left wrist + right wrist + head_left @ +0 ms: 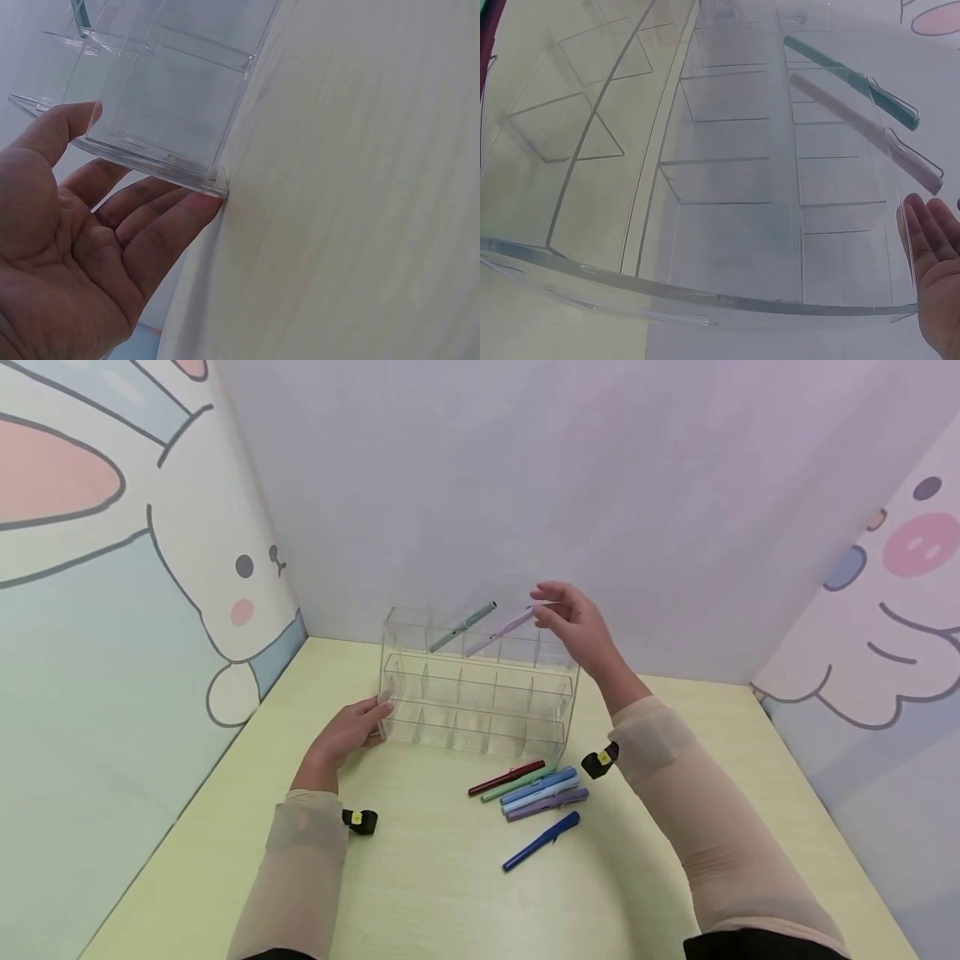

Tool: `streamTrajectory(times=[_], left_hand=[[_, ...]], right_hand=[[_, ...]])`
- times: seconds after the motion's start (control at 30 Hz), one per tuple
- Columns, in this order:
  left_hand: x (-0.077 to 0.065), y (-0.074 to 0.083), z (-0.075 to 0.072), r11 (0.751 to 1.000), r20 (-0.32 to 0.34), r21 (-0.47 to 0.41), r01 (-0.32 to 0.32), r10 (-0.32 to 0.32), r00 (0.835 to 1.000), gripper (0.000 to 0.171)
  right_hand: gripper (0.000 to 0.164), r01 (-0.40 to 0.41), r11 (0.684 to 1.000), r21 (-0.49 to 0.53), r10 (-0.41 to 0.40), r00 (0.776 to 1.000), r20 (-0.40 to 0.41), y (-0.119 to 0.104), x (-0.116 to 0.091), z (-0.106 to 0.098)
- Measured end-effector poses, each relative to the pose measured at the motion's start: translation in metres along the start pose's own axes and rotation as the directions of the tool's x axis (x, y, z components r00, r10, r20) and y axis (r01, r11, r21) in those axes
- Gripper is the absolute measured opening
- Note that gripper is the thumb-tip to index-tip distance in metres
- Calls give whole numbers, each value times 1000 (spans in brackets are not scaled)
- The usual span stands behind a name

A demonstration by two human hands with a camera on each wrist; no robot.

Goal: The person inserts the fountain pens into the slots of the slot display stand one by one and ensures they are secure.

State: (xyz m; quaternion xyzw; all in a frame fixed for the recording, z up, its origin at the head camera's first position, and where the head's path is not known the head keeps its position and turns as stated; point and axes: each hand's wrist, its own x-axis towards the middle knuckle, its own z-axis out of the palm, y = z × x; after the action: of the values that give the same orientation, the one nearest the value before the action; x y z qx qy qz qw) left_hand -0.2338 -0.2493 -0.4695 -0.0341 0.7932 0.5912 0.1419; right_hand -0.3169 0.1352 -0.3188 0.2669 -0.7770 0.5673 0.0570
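Note:
A clear acrylic tiered rack (480,689) with divided compartments stands on the table. My left hand (351,727) holds its left side; in the left wrist view the thumb (79,120) lies over the panel's edge and the other fingers lie along its outer face. A grey-green pen (463,627) and a lilac pen (498,635) lean side by side in the top tier, slanting up to the right. My right hand (573,622) is at the upper end of the lilac pen, its fingers loosely extended beside the tip in the right wrist view.
On the table before the rack lie a dark red pen (506,777), a light green pen (517,785), a blue pen (536,785), a pale blue pen (540,795), a purple pen (547,805) and, apart from them, a dark blue pen (542,842). A wall (450,485) rises behind.

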Motion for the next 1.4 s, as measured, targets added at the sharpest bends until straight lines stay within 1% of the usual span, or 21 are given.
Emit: streamTrajectory(times=[0.17,0.3,0.4,0.47,0.57,0.7,0.77,0.87,1.0,1.1,1.23,1.4], left_hand=[[0,-1,-1,1000,-5,7,8,-8,1000,68],[0,-2,0,1000,-6,10,16,-16,1000,69],[0,-2,-2,1000,-5,17,3,-3,1000,68],[-1,-2,-3,1000,-9,19,-5,5,1000,67],[-1,-2,-4,1000,-12,19,-9,9,1000,67],[0,-4,-4,999,-6,30,-13,13,1000,69],[0,-4,-3,999,-9,31,-11,12,1000,69],[0,-4,-2,999,-10,29,-18,18,1000,69],[-10,11,0,1000,7,18,-7,7,1000,61],[-11,14,1,1000,14,6,2,-2,1000,58],[-1,-1,-2,1000,5,18,-11,11,1000,63],[0,-2,-3,998,-9,51,-22,22,1000,66]], right_hand=[[47,55,998,42,-53,998,-35,4,-13,-7],[46,102,994,30,-100,993,-68,4,-32,-13],[47,125,992,-14,-126,989,-78,1,-47,-14],[48,125,991,-37,-128,989,-72,-3,-58,-13],[50,112,991,-68,-117,991,-64,-12,-76,-11],[52,94,982,-166,-105,993,-54,-18,-97,-8],[53,90,970,-225,-103,994,-43,-15,-104,-9],[57,116,945,-305,-127,992,-17,-2,-113,-12],[60,150,918,-367,-155,988,15,11,-126,-16],[60,145,911,-386,-139,989,43,11,-137,-17],[60,121,913,-389,-97,992,79,10,-149,-19],[58,61,924,-377,-17,993,120,14,-162,-23]])
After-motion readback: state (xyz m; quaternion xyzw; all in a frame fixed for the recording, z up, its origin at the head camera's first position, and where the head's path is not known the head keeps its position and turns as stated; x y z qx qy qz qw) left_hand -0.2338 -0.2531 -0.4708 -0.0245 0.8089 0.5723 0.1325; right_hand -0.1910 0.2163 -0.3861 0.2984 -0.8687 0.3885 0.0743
